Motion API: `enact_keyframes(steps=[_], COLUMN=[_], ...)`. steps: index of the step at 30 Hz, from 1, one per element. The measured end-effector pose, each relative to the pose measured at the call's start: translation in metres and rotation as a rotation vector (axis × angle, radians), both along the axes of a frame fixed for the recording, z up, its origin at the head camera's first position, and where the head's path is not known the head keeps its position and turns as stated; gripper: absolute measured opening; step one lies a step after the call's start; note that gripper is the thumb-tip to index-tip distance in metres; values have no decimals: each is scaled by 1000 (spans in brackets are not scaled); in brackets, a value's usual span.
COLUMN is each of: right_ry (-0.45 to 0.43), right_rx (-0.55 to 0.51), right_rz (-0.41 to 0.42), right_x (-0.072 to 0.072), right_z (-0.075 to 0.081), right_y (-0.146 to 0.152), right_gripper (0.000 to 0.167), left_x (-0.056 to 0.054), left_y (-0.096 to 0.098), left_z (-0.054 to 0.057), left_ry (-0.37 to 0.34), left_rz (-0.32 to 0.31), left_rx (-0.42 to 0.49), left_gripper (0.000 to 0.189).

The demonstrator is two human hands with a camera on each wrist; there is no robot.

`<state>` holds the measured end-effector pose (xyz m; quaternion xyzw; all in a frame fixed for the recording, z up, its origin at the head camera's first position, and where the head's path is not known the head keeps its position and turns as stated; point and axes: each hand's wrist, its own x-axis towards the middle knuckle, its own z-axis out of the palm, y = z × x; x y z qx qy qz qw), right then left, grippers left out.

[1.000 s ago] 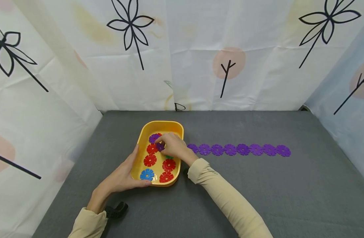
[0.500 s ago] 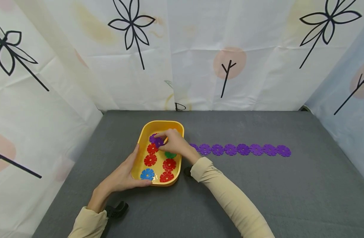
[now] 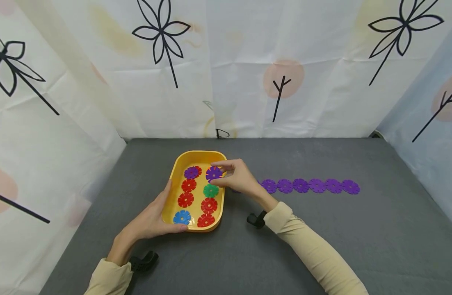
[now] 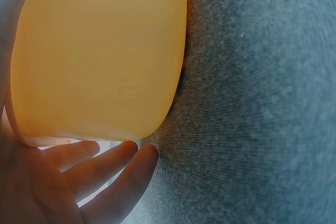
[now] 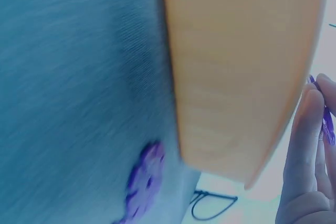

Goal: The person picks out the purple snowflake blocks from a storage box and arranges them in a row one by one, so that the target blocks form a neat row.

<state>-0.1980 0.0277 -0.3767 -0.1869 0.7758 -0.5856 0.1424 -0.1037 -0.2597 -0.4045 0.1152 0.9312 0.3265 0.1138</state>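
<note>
In the head view my left hand (image 3: 146,219) grips the yellow tray (image 3: 200,159) at its near left corner, thumb over the near rim. The left wrist view shows fingers (image 4: 100,177) along the tray's side. Above the tray's right rim, my right hand (image 3: 244,178) pinches a purple flower-shaped disc (image 3: 213,173) between thumb and fingers. The right wrist view shows that disc edge-on. Lying in the tray are another purple disc (image 3: 190,172), a green disc (image 3: 210,190), a blue disc (image 3: 182,217) and several red discs (image 3: 186,200).
A row of several purple discs (image 3: 301,185) runs rightward across the grey tabletop (image 3: 314,237), its left end partly hidden by my right hand. Black wrist devices (image 3: 256,220) show by both sleeves. A printed white curtain (image 3: 240,82) stands behind and at both sides.
My right hand has lifted the purple disc from the tray's left part and moved right, to above the right rim. The green disc is uncovered. My left hand keeps its place on the tray.
</note>
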Motion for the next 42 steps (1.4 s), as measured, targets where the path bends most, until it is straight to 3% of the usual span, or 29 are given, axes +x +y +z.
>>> enact_keyframes(steps=[5, 19, 31, 37, 42], right_ry=[-65, -71, -50, -67, -116], right_rx=[-26, 113, 324, 412, 426], right_rz=[-5, -75, -243, -333, -402], right_x=[11, 32, 40, 37, 35], right_z=[-3, -10, -3, -1, 0], right_y=[26, 121, 213, 261, 304], right_gripper=[52, 56, 68, 76, 78], left_x=[3, 9, 8, 6, 4], left_y=[0, -1, 0, 1, 2], left_z=[-3, -8, -6, -5, -4], left_ry=[2, 12, 12, 10, 7], left_rz=[13, 14, 13, 15, 24], left_rx=[-4, 3, -3, -1, -10], left_gripper=[136, 134, 134, 135, 136])
